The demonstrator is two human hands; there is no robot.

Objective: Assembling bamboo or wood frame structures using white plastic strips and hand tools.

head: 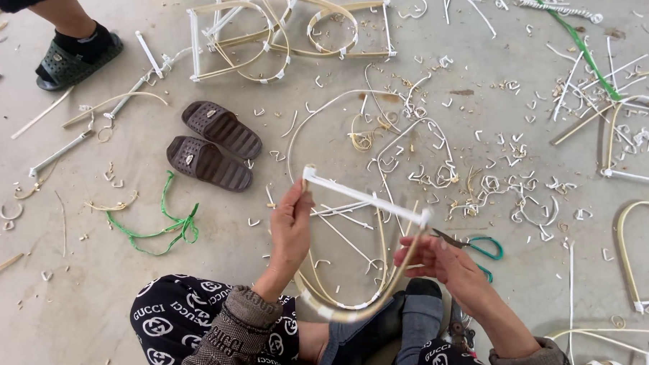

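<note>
I sit on a concrete floor holding a bent cane frame [357, 304], a U-shaped loop of pale rattan closed by a white-wrapped straight bar [364, 197]. My left hand [292, 230] grips the left end of the loop just below the bar's corner. My right hand [431, 261] grips the right side of the loop under the bar's other end. The curved bottom of the frame rests near my dark-socked feet [415, 312]. Green-handled scissors [478, 245] lie on the floor just beyond my right hand.
A pair of brown slippers [212, 143] lies ahead on the left, a green cord [164, 228] beside them. Finished frames [290, 32] are stacked at the top; more frames [640, 258] sit at right. Cane offcuts and white strips litter the floor. Another person's sandalled foot [75, 51] stands top left.
</note>
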